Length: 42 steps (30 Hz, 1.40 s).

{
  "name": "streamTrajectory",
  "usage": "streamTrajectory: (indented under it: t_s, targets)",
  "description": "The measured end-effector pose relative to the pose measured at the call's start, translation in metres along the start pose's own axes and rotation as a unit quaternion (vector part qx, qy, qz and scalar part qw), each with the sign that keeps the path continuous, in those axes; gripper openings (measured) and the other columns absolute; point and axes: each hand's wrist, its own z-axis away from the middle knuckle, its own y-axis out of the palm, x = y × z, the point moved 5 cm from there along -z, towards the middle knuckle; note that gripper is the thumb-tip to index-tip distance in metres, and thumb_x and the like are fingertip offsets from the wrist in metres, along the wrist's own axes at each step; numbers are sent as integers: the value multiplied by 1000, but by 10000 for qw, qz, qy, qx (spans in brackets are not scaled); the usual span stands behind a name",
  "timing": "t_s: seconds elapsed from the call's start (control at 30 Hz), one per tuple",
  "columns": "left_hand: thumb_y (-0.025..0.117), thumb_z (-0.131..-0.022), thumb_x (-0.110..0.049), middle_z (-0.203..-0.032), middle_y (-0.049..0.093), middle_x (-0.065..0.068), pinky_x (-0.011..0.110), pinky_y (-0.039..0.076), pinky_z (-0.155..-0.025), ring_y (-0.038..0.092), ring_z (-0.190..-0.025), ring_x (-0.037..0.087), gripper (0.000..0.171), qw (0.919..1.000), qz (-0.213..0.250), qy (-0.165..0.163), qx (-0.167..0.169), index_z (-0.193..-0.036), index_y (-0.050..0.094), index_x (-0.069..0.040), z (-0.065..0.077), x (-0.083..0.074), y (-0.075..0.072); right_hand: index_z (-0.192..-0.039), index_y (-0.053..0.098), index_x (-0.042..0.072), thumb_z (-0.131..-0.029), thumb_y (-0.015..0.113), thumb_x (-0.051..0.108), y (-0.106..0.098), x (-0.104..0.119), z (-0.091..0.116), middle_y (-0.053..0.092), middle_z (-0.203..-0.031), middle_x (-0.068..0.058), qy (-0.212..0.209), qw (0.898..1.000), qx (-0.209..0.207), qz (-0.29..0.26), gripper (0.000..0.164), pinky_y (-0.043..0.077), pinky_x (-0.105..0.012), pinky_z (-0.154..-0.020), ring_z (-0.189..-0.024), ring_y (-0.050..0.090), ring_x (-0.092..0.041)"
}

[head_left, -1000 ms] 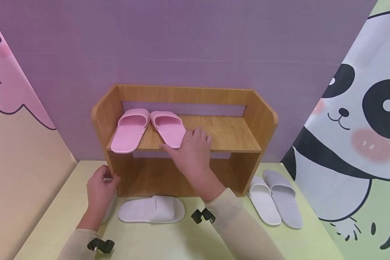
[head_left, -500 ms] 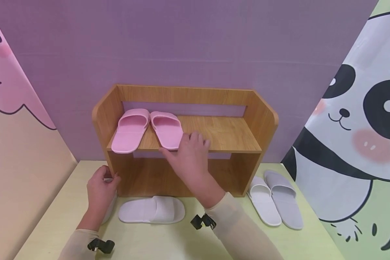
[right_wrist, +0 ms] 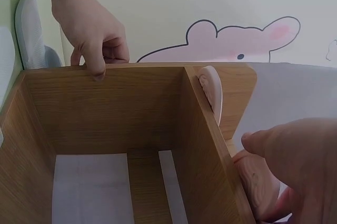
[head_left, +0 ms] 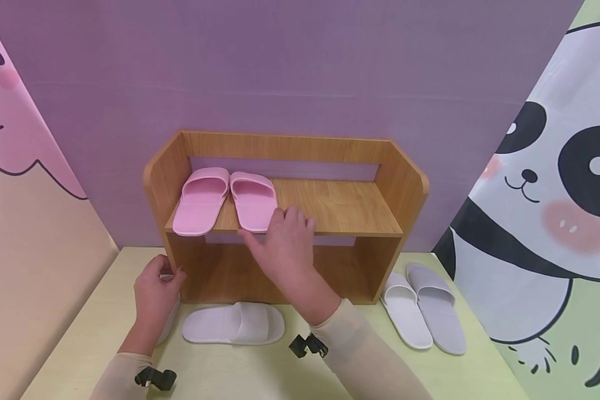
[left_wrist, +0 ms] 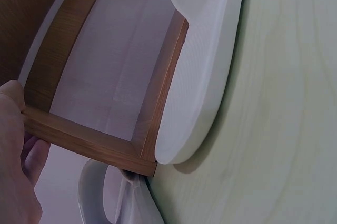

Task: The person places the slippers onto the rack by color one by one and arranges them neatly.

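Observation:
Two pink slippers stand side by side on the upper shelf of a wooden shoe rack point(head_left: 350, 208), heel ends toward the front. My right hand point(head_left: 286, 247) holds the right pink slipper point(head_left: 254, 203) by its heel end, thumb at the front edge and fingers along the right side. Beside it, the left pink slipper point(head_left: 200, 203) lies untouched, its heel slightly over the shelf edge. Low on the left, my left hand point(head_left: 156, 289) grips the rack's left side panel point(right_wrist: 105, 98), thumb inside and fingers outside, as the right wrist view shows.
A white slipper point(head_left: 220, 324) lies crosswise before the rack. Another pale slipper point(head_left: 169, 322) is mostly hidden behind my left hand. To the right stand a white slipper point(head_left: 405, 314) and a greyish one point(head_left: 440, 311). A purple wall point(head_left: 290, 72) rises behind the rack.
My right hand has moved left, swinging the right pink slipper's heel end left, closer to the other pink slipper and straighter on the shelf. The left hand stays on the panel.

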Motion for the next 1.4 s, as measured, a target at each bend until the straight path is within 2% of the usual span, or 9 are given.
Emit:
streamTrajectory:
  t_s: [0.47,0.73,0.87,0.97,1.03,1.2,1.3,1.33,1.4]
  targets:
    - [76,-98,-6,-105,75,16,58,65,-85,76,-101,37,13,10000,38,-26,-24,-108,67,-4,2,-3,-2,-118,68,-1,-103,65,64,-2,9,7,57,-104,-12,-397,9986,-148,-315,66,42,-43,-84,-96,53,-28]
    - [77,-97,-4,-104,75,17,58,66,-84,76,-101,38,14,10000,83,-26,1,-108,67,-3,1,-4,-2,-114,68,1,-100,71,63,1,13,8,57,-102,-11,-364,9986,-304,-232,64,41,-43,-83,-95,53,-28]
    - [76,-97,-6,-102,75,13,39,67,-76,77,-98,35,12,10000,36,-43,-29,-105,67,-5,0,0,0,-114,69,1,-98,73,65,4,14,7,58,-104,-12,-337,9986,-376,-158,65,42,-44,-86,-99,55,-29]
    - [75,-97,-7,-100,75,11,20,58,-69,78,-96,32,10,10000,32,-73,-48,-104,67,-7,0,2,1,-113,70,2,-97,73,67,6,14,6,59,-106,-12,-328,9987,-369,-140,67,42,-45,-88,-101,57,-30]
    - [75,-98,-8,-100,75,11,15,54,-68,77,-97,32,11,10000,30,-75,-42,-105,67,-7,0,3,1,-114,70,2,-97,72,68,7,14,5,60,-106,-12,-326,9987,-369,-144,68,42,-45,-88,-101,57,-30]
    - [75,-98,-7,-101,74,12,39,67,-76,77,-99,33,11,10000,14,-73,-13,-105,67,-6,0,3,1,-114,71,3,-97,71,69,8,15,5,59,-105,-10,-300,9984,-423,-208,68,42,-44,-88,-100,57,-28]
    - [75,-98,-7,-101,74,12,53,67,-79,77,-99,33,11,10000,25,-80,-13,-105,67,-6,-1,4,1,-113,71,3,-97,72,70,8,15,5,58,-104,-9,-274,9982,-463,-254,68,42,-44,-87,-99,56,-27]
    - [75,-98,-6,-101,74,12,55,67,-79,77,-99,34,11,10000,34,-69,-18,-105,67,-6,-1,4,1,-113,71,4,-97,72,70,8,15,4,57,-103,-9,-267,9982,-478,-253,68,42,-44,-87,-99,56,-27]
    - [75,-97,-7,-100,74,12,41,68,-77,77,-98,33,11,10000,39,-35,-43,-103,67,-7,-1,5,2,-113,70,4,-96,72,71,9,15,5,57,-103,-9,-254,9981,-498,-261,69,42,-44,-87,-99,56,-27]
